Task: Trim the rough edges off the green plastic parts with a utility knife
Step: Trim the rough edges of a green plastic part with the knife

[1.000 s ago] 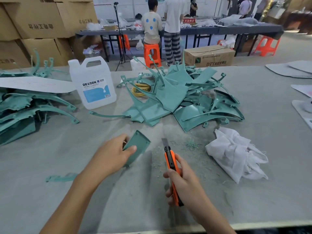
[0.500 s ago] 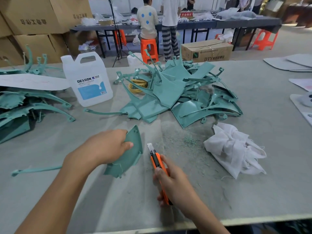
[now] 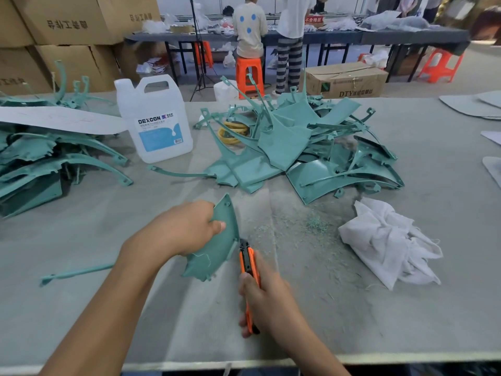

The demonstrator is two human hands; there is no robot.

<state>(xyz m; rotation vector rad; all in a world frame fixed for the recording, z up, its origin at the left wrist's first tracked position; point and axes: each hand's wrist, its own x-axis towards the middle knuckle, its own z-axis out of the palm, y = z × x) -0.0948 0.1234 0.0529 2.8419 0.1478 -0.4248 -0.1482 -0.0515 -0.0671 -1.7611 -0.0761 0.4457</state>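
Observation:
My left hand point(image 3: 181, 229) grips a curved green plastic part point(image 3: 217, 245), tilted on the grey table near the front middle; a thin green arm of it runs out to the left. My right hand point(image 3: 268, 297) holds an orange and black utility knife point(image 3: 248, 264), whose tip touches the part's right edge. A big pile of green parts point(image 3: 303, 147) lies further back in the middle. A second heap of green parts point(image 3: 35, 161) lies at the left, partly under a grey sheet. Green shavings point(image 3: 311, 223) are scattered between the pile and my hands.
A white DEXCON jug point(image 3: 156, 120) stands at the back left of the grey table point(image 3: 81, 308). A crumpled white cloth point(image 3: 387, 240) lies at the right. Yellow rings point(image 3: 233, 131) sit behind the pile. Cardboard boxes, orange stools and people at other tables are behind.
My left hand has turned the green part and brought it nearer. My right hand has moved the knife left, up to the part's right edge.

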